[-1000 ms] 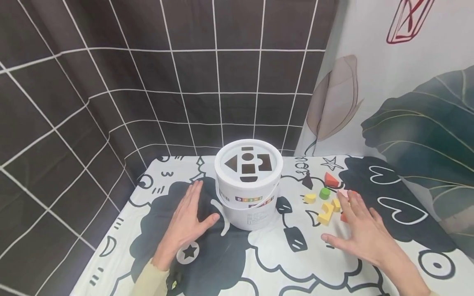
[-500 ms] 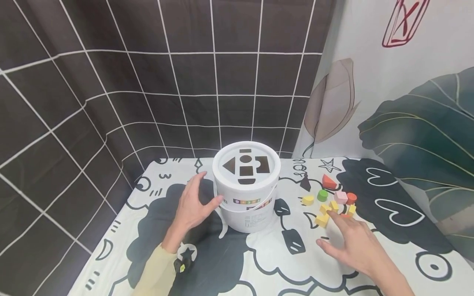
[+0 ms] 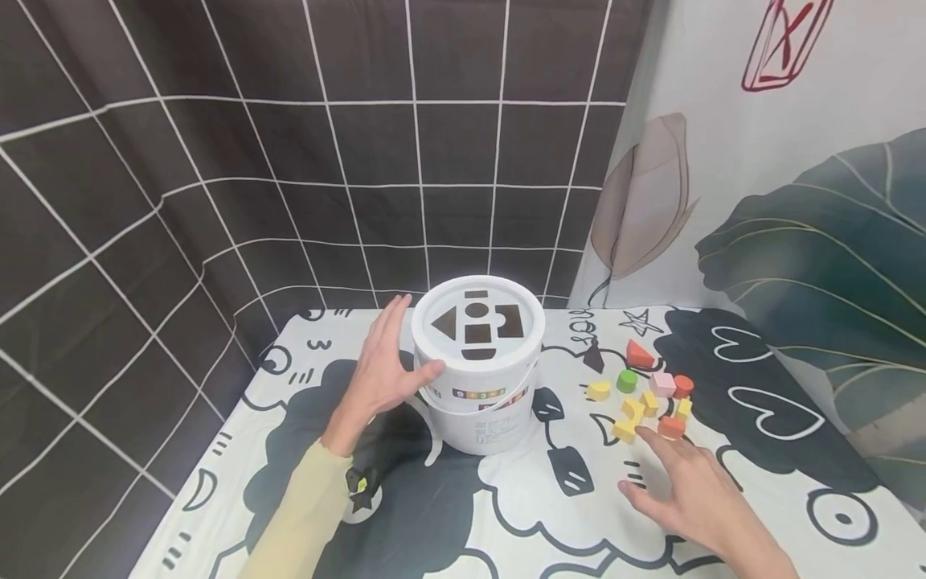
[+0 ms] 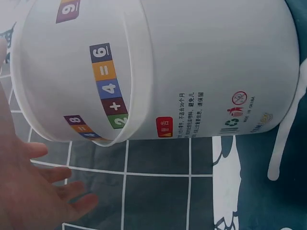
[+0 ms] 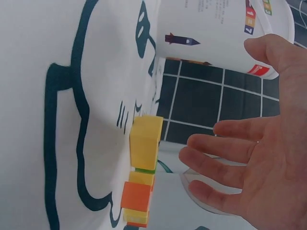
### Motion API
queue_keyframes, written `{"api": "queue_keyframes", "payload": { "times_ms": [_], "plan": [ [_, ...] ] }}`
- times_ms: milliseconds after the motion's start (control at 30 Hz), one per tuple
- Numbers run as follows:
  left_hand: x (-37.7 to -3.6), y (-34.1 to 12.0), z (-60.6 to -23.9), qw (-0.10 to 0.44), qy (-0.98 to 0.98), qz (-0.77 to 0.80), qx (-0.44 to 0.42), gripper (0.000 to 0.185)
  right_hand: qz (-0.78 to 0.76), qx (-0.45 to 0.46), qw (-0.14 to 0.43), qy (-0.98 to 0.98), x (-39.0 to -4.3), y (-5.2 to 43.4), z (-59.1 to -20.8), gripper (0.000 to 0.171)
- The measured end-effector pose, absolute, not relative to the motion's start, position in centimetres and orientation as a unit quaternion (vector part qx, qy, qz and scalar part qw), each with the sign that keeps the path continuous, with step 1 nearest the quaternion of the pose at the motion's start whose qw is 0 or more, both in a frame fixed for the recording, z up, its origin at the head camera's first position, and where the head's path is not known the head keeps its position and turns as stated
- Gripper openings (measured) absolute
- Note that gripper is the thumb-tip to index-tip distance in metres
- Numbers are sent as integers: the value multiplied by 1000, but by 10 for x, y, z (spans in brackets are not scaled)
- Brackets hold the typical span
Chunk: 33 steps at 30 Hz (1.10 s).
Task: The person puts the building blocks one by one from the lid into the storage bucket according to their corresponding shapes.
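Observation:
A white bucket [image 3: 481, 430] stands upright on the cloth, its lid [image 3: 517, 347] cut with dark shaped holes. Beside its left wall is my left hand [image 3: 383, 370], fingers extended and thumb tip right at the rim. The left wrist view shows the bucket's number stickers [image 4: 106, 72] and thin handle. To the right lie several toy blocks: a red wedge [image 3: 639, 354], a green cylinder [image 3: 627, 381], a pink block [image 3: 661, 384], a red cylinder [image 3: 682, 386], an orange block [image 3: 672, 427] and yellow pieces [image 3: 624, 431]. My right hand [image 3: 687, 486] hovers just in front of them, holding nothing, fingers loosely extended.
A white cloth [image 3: 521, 539] with black cartoon drawings covers the table. Behind it hangs a dark curtain [image 3: 369, 145] with a white grid. A pale leaf-patterned curtain [image 3: 738, 161] hangs at the back right.
My left hand has moved forward and right to the bucket's rim. My right hand has drawn back toward me, uncovering the pink, red and orange blocks. The bucket stays put.

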<state>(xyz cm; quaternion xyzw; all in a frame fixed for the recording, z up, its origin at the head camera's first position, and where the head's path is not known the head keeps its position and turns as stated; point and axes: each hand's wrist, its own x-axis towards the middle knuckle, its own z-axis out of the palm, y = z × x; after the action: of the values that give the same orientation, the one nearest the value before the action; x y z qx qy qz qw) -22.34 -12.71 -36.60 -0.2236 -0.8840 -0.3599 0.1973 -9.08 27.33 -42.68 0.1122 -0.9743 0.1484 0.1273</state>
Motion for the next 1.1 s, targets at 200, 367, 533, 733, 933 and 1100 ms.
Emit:
{"api": "queue_keyframes", "payload": {
  "times_ms": [200,367,533,733,933,1100],
  "plan": [
    [-226,-125,-366,186,-889,-354,-225,107,152,117,136,-972,-89,275,-430,72],
    [-226,-122,-365,176,-884,-363,-237,113,158,124,156,-967,-87,276,-432,68],
    [-226,-120,-366,163,-886,-367,-233,110,164,126,168,-964,-86,277,-434,66],
    [-227,-119,-366,160,-884,-372,-233,107,165,132,190,-959,-87,281,-436,66],
    [-228,-118,-367,143,-882,-390,-221,106,162,123,187,-961,-87,287,-439,67],
    [-228,-117,-367,135,-879,-401,-221,106,167,103,159,-968,-90,295,-441,70]
  ]
}}
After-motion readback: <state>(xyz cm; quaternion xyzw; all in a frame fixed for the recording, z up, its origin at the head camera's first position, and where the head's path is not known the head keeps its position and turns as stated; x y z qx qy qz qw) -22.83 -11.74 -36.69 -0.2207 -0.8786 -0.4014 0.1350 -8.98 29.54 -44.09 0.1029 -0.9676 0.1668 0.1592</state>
